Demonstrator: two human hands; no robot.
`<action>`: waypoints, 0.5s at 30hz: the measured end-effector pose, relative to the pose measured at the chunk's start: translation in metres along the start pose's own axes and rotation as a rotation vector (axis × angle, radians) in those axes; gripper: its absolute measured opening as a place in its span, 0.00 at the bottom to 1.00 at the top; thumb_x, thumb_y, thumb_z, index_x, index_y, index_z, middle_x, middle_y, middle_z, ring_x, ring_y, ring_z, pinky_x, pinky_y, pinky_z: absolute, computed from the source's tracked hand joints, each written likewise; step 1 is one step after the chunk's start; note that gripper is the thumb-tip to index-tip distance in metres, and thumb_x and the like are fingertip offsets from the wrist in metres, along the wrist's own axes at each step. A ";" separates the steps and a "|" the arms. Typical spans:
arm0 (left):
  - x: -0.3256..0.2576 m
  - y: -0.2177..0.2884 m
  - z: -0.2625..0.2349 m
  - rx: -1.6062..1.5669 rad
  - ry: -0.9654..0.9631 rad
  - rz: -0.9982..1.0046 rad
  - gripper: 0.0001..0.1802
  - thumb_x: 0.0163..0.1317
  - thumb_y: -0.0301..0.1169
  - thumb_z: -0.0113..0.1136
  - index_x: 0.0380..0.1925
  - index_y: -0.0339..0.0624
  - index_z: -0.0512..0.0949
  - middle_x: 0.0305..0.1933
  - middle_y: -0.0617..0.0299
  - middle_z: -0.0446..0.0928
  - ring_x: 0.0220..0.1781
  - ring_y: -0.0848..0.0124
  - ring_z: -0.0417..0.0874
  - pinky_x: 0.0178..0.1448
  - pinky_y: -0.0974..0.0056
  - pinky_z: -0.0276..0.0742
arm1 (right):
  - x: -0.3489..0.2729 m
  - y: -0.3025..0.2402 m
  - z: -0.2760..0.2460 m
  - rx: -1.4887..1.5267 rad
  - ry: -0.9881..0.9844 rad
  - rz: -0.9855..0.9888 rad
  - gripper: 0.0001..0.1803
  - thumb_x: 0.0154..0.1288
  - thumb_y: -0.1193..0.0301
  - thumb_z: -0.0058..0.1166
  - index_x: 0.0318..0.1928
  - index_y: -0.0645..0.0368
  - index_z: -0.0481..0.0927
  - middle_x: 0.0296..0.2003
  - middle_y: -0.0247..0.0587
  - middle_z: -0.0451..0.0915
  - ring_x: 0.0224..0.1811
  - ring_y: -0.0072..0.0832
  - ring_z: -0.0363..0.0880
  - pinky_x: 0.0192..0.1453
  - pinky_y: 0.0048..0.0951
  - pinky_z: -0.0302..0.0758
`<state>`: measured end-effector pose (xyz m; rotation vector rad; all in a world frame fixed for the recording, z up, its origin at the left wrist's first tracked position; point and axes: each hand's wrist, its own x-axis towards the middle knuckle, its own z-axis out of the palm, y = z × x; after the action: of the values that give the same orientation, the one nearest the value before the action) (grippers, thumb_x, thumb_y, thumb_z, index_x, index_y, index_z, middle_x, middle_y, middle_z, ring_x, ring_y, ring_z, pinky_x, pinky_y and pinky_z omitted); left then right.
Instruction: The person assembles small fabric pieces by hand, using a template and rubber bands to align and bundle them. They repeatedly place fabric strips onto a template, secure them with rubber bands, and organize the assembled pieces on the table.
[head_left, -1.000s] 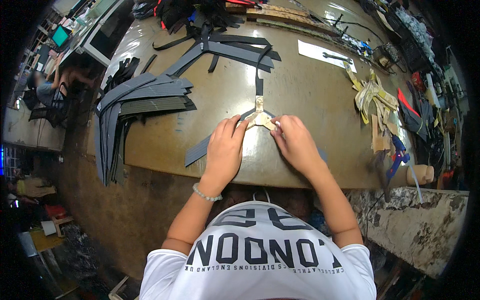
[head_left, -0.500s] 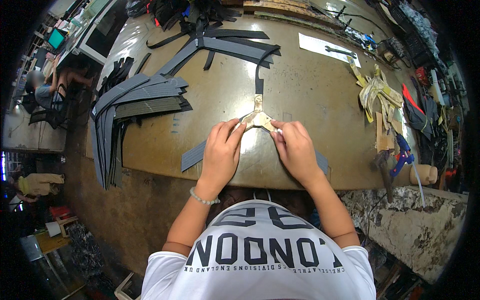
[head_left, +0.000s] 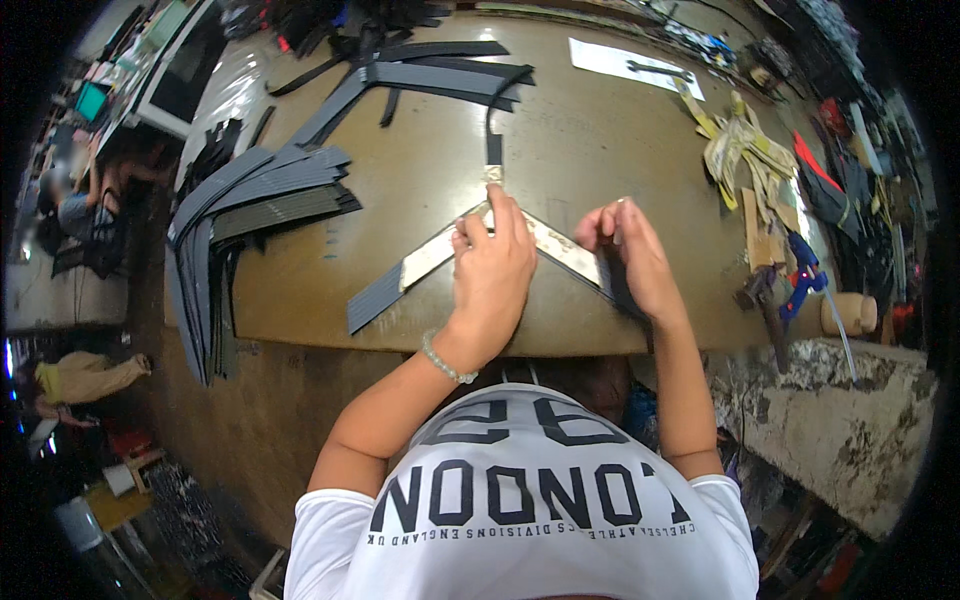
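Left hand (head_left: pixel 492 268) lies palm-down, fingers together, pressing on the apex of a V-shaped strap piece (head_left: pixel 432 256) on the brown counter (head_left: pixel 600 130); right hand (head_left: pixel 632 250) presses the right leg of the same piece, fingers curled and narrow, thumb side toward the left hand; neither hand lifts it. The strap piece sits near the counter's front edge, pale on its upper face, dark ribbed at its left end; a thin dark strap (head_left: pixel 497 110) runs from the apex away toward the far side. Stack of dark strips (head_left: pixel 262 195) lies well to the left; pale cut pieces (head_left: pixel 745 160) to the far right; blue glue gun (head_left: pixel 802 278) at the right edge.
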<state>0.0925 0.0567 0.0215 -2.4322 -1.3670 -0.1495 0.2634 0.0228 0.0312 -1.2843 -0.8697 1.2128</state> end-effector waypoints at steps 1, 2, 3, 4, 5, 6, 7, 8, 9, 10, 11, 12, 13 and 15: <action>0.000 0.005 0.001 0.073 -0.044 0.022 0.26 0.61 0.39 0.58 0.56 0.35 0.77 0.61 0.45 0.72 0.44 0.56 0.78 0.47 0.58 0.83 | -0.007 -0.007 -0.014 -0.058 0.002 0.056 0.25 0.80 0.53 0.33 0.33 0.60 0.68 0.29 0.31 0.72 0.32 0.21 0.67 0.42 0.27 0.70; 0.000 0.009 0.002 0.046 -0.006 -0.013 0.29 0.61 0.43 0.57 0.56 0.32 0.75 0.61 0.45 0.71 0.43 0.55 0.78 0.47 0.57 0.83 | -0.016 -0.009 -0.021 -0.162 0.001 0.021 0.24 0.80 0.54 0.34 0.33 0.60 0.70 0.28 0.32 0.71 0.31 0.22 0.67 0.42 0.27 0.70; 0.000 0.011 0.002 0.009 -0.006 -0.035 0.32 0.62 0.48 0.57 0.56 0.30 0.74 0.62 0.44 0.71 0.43 0.55 0.78 0.48 0.56 0.82 | -0.026 -0.009 -0.026 -0.282 0.034 0.019 0.23 0.80 0.55 0.34 0.34 0.60 0.71 0.28 0.33 0.71 0.31 0.23 0.67 0.43 0.28 0.70; 0.000 0.014 0.002 -0.029 -0.019 -0.063 0.36 0.62 0.52 0.56 0.56 0.27 0.73 0.62 0.44 0.71 0.42 0.55 0.77 0.48 0.55 0.82 | -0.036 -0.010 -0.029 -0.412 0.086 0.045 0.23 0.80 0.56 0.34 0.35 0.60 0.73 0.28 0.34 0.70 0.31 0.23 0.67 0.43 0.28 0.70; 0.002 0.016 0.002 -0.036 -0.027 -0.068 0.42 0.59 0.58 0.57 0.57 0.26 0.72 0.62 0.41 0.70 0.44 0.52 0.77 0.51 0.51 0.81 | -0.041 -0.006 -0.027 -0.537 0.112 -0.055 0.19 0.78 0.61 0.40 0.41 0.63 0.77 0.27 0.41 0.70 0.30 0.32 0.70 0.45 0.33 0.71; 0.002 0.017 0.000 -0.050 -0.040 -0.066 0.44 0.59 0.59 0.57 0.57 0.26 0.72 0.62 0.39 0.70 0.44 0.51 0.78 0.52 0.50 0.81 | -0.047 -0.004 -0.026 -0.664 0.109 -0.128 0.17 0.77 0.63 0.42 0.43 0.64 0.78 0.28 0.44 0.71 0.32 0.36 0.72 0.45 0.34 0.71; 0.003 0.018 -0.001 -0.056 -0.068 -0.064 0.45 0.58 0.61 0.57 0.57 0.26 0.72 0.62 0.38 0.70 0.44 0.49 0.78 0.52 0.49 0.81 | -0.052 -0.003 -0.025 -0.789 0.103 -0.202 0.15 0.76 0.65 0.44 0.44 0.65 0.78 0.30 0.47 0.73 0.33 0.40 0.74 0.46 0.36 0.72; 0.004 0.018 -0.003 -0.064 -0.059 -0.070 0.47 0.57 0.62 0.57 0.57 0.25 0.71 0.62 0.36 0.69 0.45 0.48 0.78 0.53 0.47 0.80 | -0.055 -0.001 -0.023 -0.916 0.092 -0.291 0.14 0.74 0.67 0.46 0.46 0.66 0.79 0.31 0.49 0.74 0.34 0.44 0.75 0.47 0.37 0.72; 0.006 0.019 -0.004 -0.071 -0.106 -0.066 0.49 0.56 0.64 0.57 0.58 0.25 0.71 0.62 0.35 0.69 0.45 0.46 0.79 0.53 0.46 0.80 | -0.058 0.001 -0.020 -0.900 0.078 -0.257 0.12 0.70 0.73 0.50 0.48 0.67 0.79 0.37 0.53 0.78 0.40 0.49 0.77 0.47 0.40 0.73; 0.007 0.020 -0.006 -0.081 -0.117 -0.067 0.51 0.54 0.66 0.57 0.58 0.25 0.70 0.62 0.34 0.68 0.44 0.45 0.79 0.53 0.45 0.80 | -0.057 0.002 -0.017 -0.865 0.092 -0.269 0.12 0.69 0.74 0.51 0.48 0.67 0.79 0.37 0.53 0.78 0.40 0.49 0.77 0.47 0.40 0.74; 0.007 0.021 -0.008 -0.091 -0.129 -0.067 0.53 0.53 0.67 0.57 0.59 0.24 0.70 0.63 0.33 0.68 0.44 0.43 0.79 0.53 0.44 0.80 | -0.057 0.003 -0.014 -0.831 0.106 -0.280 0.11 0.68 0.74 0.52 0.47 0.67 0.79 0.37 0.53 0.78 0.40 0.48 0.78 0.46 0.40 0.74; 0.008 0.022 -0.009 -0.083 -0.140 -0.070 0.53 0.53 0.68 0.57 0.59 0.24 0.70 0.63 0.32 0.67 0.44 0.42 0.79 0.53 0.43 0.80 | -0.057 0.004 -0.012 -0.796 0.120 -0.291 0.10 0.68 0.75 0.53 0.47 0.67 0.79 0.37 0.52 0.78 0.40 0.48 0.78 0.45 0.40 0.74; 0.009 0.023 -0.010 -0.075 -0.150 -0.074 0.54 0.52 0.69 0.57 0.59 0.24 0.70 0.63 0.32 0.67 0.43 0.42 0.80 0.53 0.43 0.80 | -0.056 0.004 -0.010 -0.814 0.149 -0.302 0.10 0.67 0.75 0.54 0.46 0.67 0.80 0.36 0.51 0.79 0.38 0.44 0.79 0.43 0.37 0.74; 0.009 0.025 -0.011 -0.064 -0.166 -0.080 0.56 0.51 0.70 0.56 0.59 0.24 0.69 0.64 0.32 0.67 0.43 0.41 0.80 0.52 0.42 0.80 | -0.054 0.004 -0.006 -0.849 0.199 -0.317 0.09 0.65 0.76 0.57 0.45 0.66 0.81 0.35 0.48 0.80 0.34 0.36 0.80 0.38 0.32 0.75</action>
<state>0.1194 0.0482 0.0284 -2.4905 -1.5544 -0.0116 0.2579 -0.0317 0.0346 -1.7966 -1.4489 0.4369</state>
